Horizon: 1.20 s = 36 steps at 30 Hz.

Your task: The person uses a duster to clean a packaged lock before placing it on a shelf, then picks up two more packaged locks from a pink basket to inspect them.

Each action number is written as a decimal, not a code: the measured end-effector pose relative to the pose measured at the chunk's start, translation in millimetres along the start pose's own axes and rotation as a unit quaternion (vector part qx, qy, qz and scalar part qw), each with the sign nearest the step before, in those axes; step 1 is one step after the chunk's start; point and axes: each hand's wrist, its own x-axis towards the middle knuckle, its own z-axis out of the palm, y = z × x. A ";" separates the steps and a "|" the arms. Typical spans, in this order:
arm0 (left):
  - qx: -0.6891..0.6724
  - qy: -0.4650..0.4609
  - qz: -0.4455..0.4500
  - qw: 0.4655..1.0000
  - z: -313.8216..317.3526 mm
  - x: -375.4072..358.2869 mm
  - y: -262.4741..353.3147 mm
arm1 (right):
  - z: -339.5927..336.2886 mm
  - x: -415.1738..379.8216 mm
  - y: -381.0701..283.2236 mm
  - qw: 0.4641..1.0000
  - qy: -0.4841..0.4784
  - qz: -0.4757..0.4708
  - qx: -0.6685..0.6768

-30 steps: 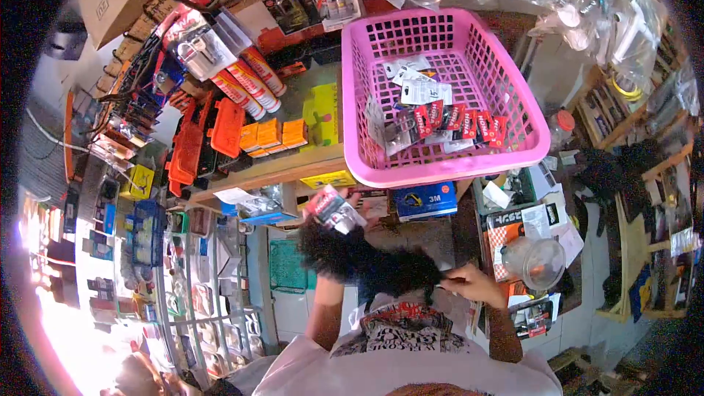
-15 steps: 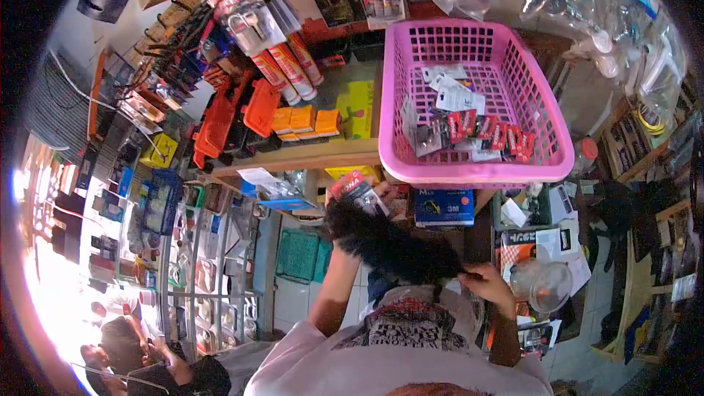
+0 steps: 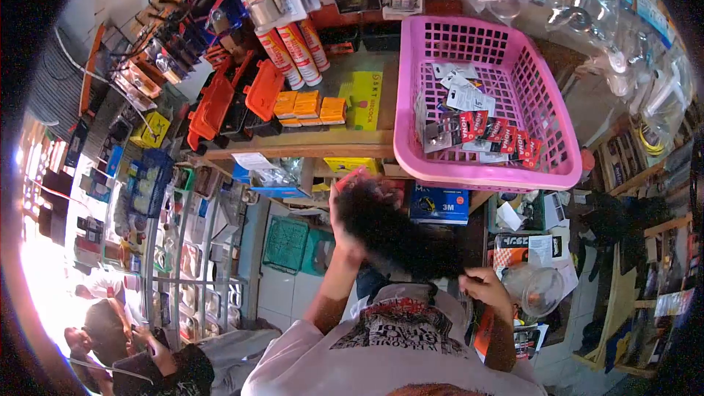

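A fluffy black duster (image 3: pixel 396 238) lies slantwise in front of my body, blurred by motion. At its lower right end, my right hand (image 3: pixel 485 288) is closed on it. My left hand (image 3: pixel 345 224) is at the upper left end, beside the black bristles, and holds a red package (image 3: pixel 353 177) that the duster partly covers. Just above and to the right stands a pink basket (image 3: pixel 488 172) with red-and-white carded packets (image 3: pixel 513 141) inside.
A wooden shelf (image 3: pixel 301 148) carries orange boxes (image 3: pixel 308 106) and spray cans (image 3: pixel 293 51). A blue 3M box (image 3: pixel 438 205) sits below the basket. Plastic-bagged goods (image 3: pixel 579 15) hang at upper right. People (image 3: pixel 110 330) are at lower left.
The view has shifted slightly. The duster has moved up over the red package in my left hand and now hides most of it. My right hand still grips the duster's end.
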 end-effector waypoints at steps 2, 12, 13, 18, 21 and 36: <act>0.064 0.160 0.045 0.984 16.5 -3.9 -1.4 | 5.2 -3.8 -13.4 0.997 0.018 0.071 0.029; -0.023 -0.083 -0.053 0.995 -37.4 2.3 14.0 | 9.7 4.1 -29.4 0.992 -0.086 0.070 -0.059; -0.039 -0.088 -0.052 0.994 -48.5 2.6 13.6 | 12.6 6.4 -30.5 0.994 -0.054 0.081 -0.043; -0.110 -0.045 -0.034 0.992 -35.1 2.0 29.6 | 18.5 14.8 -22.9 0.993 -0.052 0.098 -0.027; -0.071 -0.071 -0.037 0.994 -45.6 3.4 36.5 | 21.7 17.2 -35.0 0.995 -0.018 0.102 -0.012; 0.008 -0.089 -0.034 0.995 -30.7 5.7 11.1 | 12.8 -9.1 -26.4 0.998 0.015 0.066 -0.008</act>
